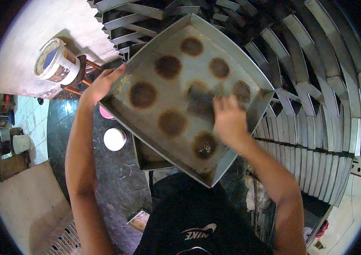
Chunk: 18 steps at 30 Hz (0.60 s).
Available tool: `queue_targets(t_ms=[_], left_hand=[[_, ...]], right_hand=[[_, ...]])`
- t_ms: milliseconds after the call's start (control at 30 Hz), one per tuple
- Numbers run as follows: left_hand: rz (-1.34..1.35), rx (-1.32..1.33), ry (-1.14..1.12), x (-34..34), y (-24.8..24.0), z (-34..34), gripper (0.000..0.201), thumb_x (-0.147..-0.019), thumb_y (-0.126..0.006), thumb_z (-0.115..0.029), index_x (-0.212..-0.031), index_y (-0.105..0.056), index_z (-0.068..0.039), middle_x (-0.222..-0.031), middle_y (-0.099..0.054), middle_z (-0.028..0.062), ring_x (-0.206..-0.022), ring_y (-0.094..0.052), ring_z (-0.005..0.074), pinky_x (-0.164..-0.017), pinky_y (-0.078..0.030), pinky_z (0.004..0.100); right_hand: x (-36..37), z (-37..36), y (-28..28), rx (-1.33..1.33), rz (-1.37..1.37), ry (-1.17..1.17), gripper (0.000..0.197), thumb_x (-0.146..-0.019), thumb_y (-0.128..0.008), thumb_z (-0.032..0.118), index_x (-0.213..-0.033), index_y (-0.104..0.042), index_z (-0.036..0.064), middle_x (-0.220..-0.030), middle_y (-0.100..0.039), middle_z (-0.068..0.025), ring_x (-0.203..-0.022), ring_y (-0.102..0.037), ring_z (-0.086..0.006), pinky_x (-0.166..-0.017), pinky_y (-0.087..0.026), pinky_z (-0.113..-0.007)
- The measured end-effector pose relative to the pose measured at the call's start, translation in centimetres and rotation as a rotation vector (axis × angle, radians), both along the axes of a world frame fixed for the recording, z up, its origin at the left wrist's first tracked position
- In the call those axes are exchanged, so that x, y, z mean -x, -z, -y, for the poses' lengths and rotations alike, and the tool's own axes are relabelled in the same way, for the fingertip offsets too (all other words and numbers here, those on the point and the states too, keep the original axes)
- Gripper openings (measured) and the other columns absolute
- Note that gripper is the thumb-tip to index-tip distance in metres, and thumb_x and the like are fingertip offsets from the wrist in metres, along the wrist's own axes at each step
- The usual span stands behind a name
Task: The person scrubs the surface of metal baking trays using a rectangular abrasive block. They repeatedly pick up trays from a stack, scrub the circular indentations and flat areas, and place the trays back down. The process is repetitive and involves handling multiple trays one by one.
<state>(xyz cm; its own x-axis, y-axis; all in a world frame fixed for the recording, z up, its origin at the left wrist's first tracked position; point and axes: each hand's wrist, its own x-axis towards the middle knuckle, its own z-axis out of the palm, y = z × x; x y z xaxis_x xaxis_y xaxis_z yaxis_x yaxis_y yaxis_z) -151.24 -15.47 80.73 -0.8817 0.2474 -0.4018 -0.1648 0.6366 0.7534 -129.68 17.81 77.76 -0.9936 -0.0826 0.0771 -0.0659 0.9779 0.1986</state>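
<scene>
A large square metal baking tray [180, 95] with raised walls is tilted in front of me, one corner toward my body. Round brown-black scorch marks dot its floor. My left hand [101, 85] grips the wall at the tray's left corner, thumb and fingers around the rim. Inside the tray, over its right part, my right hand [230, 117] is closed and smeared by motion. A dark flat tool [201, 101], perhaps a scraper, juts leftward from its fingers against the tray floor; the blur hides its exact shape.
Many metal trays [303, 157] stand stacked on the right, with more angled ones above. Beneath the held tray shows another tray [148, 157]. A white bucket [61, 63] sits on a stool at upper left. A white round container [115, 139] stands on the dark floor.
</scene>
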Motion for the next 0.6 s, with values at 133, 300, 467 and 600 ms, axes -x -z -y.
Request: queue_targets(t_ms=[133,300,467,600], left_hand=[[0.058,0.003,-0.014,1.0,3.1,3.1,0.089,-0.092,-0.052,-0.070,-0.146,-0.049,0.000,-0.148,-0.049,0.0195,-0.139,-0.043,0.0272,-0.116,-0.028,0.0361],[-0.023,-0.121,0.047,1.0,2.6,2.0,0.089,-0.089,-0.058,-0.070,-0.132,-0.059,0.007,-0.124,-0.066,0.0150,-0.115,-0.060,0.0212,-0.103,-0.042,0.0309],[0.049,-0.166,0.098,0.1,1.9,1.7,0.083,-0.093,-0.054,-0.068,-0.130,-0.061,0.006,-0.123,-0.067,0.0147,-0.115,-0.060,0.0213,-0.103,-0.041,0.0310],[-0.041,-0.087,0.068,0.3,1.2,1.4,0.079,-0.096,-0.052,-0.065,-0.130,-0.062,0.005,-0.122,-0.067,0.0141,-0.115,-0.060,0.0216,-0.104,-0.040,0.0313]], right_hand=[[-2.6,1.2,-5.7,0.345,0.375,-0.211,0.048,-0.065,-0.071,0.007,-0.113,-0.071,0.0078,-0.108,-0.072,-0.0080,-0.108,-0.063,-0.0313,-0.088,-0.056,-0.043],[9.3,-9.9,-5.6,0.704,0.387,0.150,0.067,-0.070,-0.088,0.022,-0.124,-0.059,-0.0072,-0.113,-0.069,-0.0255,-0.101,-0.068,-0.0348,-0.089,-0.053,-0.042],[4.6,-4.1,-2.8,0.500,0.401,-0.025,0.081,-0.068,-0.089,0.038,-0.129,-0.058,-0.0065,-0.122,-0.066,-0.0267,-0.114,-0.065,-0.0368,-0.097,-0.052,-0.045],[6.6,-7.1,-3.0,0.652,0.328,0.082,0.082,-0.066,-0.092,0.036,-0.126,-0.058,-0.0082,-0.111,-0.069,-0.0270,-0.104,-0.067,-0.0415,-0.093,-0.053,-0.043]])
